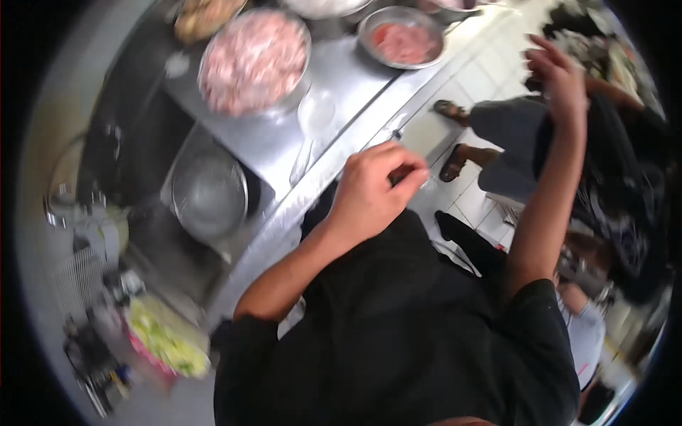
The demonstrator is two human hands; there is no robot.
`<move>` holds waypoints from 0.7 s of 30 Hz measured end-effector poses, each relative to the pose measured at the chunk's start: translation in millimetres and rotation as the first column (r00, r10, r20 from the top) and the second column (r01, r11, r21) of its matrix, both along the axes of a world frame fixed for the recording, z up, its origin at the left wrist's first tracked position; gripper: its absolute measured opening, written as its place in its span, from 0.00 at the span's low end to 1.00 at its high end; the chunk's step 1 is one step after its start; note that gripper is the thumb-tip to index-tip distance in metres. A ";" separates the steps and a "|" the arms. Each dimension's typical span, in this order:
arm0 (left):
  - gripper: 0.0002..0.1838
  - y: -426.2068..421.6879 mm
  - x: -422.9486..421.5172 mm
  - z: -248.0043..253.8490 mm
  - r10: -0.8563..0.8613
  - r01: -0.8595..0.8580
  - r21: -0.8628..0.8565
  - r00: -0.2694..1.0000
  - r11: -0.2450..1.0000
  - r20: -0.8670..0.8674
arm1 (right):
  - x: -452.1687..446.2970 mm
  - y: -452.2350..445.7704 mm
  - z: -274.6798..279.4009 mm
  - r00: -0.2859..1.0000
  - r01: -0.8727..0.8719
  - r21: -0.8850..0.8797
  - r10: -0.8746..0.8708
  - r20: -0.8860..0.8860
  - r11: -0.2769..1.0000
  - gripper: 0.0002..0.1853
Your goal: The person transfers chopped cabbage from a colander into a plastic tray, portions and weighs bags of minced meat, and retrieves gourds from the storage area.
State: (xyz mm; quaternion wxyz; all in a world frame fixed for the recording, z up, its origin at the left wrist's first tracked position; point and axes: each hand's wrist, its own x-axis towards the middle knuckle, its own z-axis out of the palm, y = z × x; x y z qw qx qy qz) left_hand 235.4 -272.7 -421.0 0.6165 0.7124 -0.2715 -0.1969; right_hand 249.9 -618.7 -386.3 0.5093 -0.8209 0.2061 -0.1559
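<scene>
My left hand (379,186) is raised just beyond the counter's front edge, its fingers curled in and the thumb close to the fingertips. No object shows in it. My right hand (558,77) reaches out at the upper right with fingers apart and nothing visible in them. Nearest my left hand, on the steel counter (245,138), lies a ladle-like utensil (315,117) with a pale round head. Behind it stands a large metal bowl heaped with pale pink raw meat (254,60). A smaller metal bowl holds redder meat slices (403,42).
A round metal basin (209,193) sits in the sink at left, near a faucet (58,213). Chopped green vegetables (167,337) fill a pink-edged container at lower left. Another person's legs (497,135) stand on the tiled floor at right, beside my right arm.
</scene>
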 end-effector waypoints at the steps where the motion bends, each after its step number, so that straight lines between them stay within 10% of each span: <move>1: 0.04 -1.0 -7.4 -6.4 0.065 -0.064 0.041 0.998 0.997 -0.027 | 4.7 -6.7 -6.5 1.000 0.006 0.039 -0.005 -0.024 0.999 0.16; 13: 0.04 -42.4 -56.4 6.7 0.669 -0.629 0.230 0.710 0.743 -0.221 | 121.6 -236.6 -29.6 0.987 -0.116 0.459 0.051 0.152 0.881 0.17; 21: 0.06 -110.9 18.2 33.8 0.527 -0.560 -0.100 0.816 0.823 -0.237 | 200.0 -374.6 -73.5 0.958 0.053 0.797 -0.257 0.130 0.602 0.07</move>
